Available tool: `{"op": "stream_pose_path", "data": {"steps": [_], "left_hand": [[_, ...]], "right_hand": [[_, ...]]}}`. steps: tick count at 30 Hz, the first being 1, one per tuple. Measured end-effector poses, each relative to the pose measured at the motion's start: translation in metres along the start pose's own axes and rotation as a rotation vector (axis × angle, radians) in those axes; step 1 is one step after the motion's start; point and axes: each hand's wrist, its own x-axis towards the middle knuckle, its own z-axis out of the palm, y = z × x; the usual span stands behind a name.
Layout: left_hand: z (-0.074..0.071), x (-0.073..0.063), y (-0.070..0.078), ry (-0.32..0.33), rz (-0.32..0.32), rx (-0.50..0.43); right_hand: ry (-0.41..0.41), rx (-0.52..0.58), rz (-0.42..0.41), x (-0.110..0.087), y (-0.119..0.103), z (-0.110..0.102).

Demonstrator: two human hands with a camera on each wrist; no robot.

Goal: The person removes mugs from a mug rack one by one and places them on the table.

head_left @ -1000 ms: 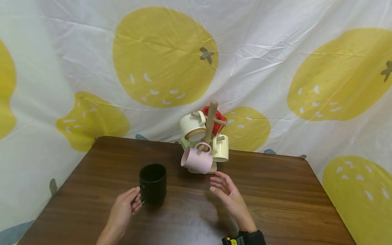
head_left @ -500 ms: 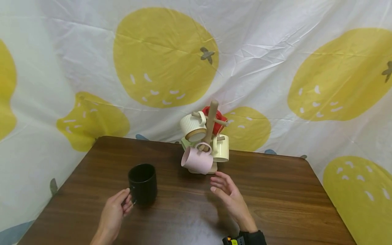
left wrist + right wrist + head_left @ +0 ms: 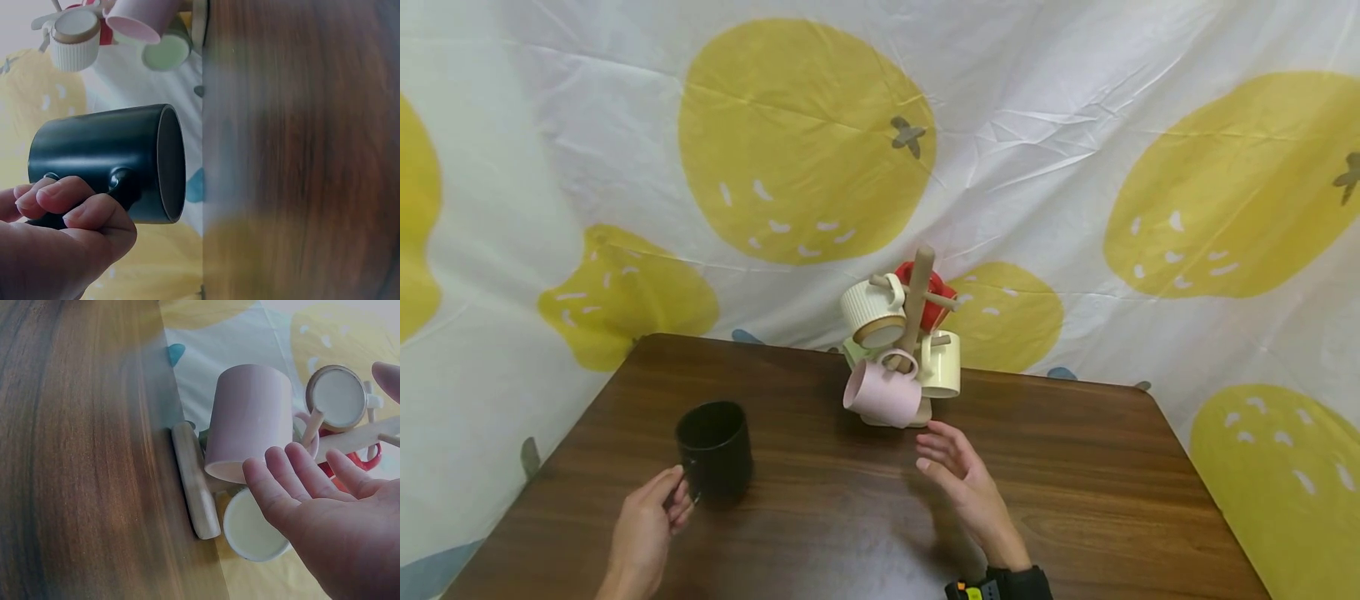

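My left hand [image 3: 643, 529] grips the handle of a black mug [image 3: 715, 450] at the left of the table. In the left wrist view the curled fingers go round the handle, and the upright mug seems to be held just off the tabletop. My right hand [image 3: 970, 492] holds nothing; its fingers are relaxed and apart, in front of a wooden mug tree [image 3: 917, 292]. Nearest to it hangs a pink mug [image 3: 883, 392]. Also on the tree are a ribbed white mug [image 3: 874, 312], a cream mug [image 3: 943, 367], a red mug [image 3: 936, 308] and a partly hidden pale green mug [image 3: 167, 52].
A dark brown wooden table [image 3: 1075, 483] lies under both hands. Behind it hangs a white cloth [image 3: 1015, 150] with large yellow fruit prints. The mug tree's base [image 3: 197, 481] stands close to the table's back edge.
My left hand has carried the black mug leftward, away from the mug tree. The right hand and the mugs on the tree have stayed in place.
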Motion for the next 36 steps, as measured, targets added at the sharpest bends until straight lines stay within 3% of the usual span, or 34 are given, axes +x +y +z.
{"op": "stream_pose_path", "data": {"steps": [18, 28, 36], "left_hand": [[-0.024, -0.006, -0.011, 0.026, 0.012, -0.039], [-0.032, -0.008, -0.012, 0.085, -0.012, -0.105], [-0.033, -0.008, -0.012, 0.143, -0.037, -0.078]], "right_hand": [[0.002, -0.007, 0.000, -0.001, 0.002, 0.000], [-0.002, -0.007, 0.003, 0.000, 0.001, 0.001], [-0.005, -0.005, 0.005, 0.000, 0.002, 0.003]]}}
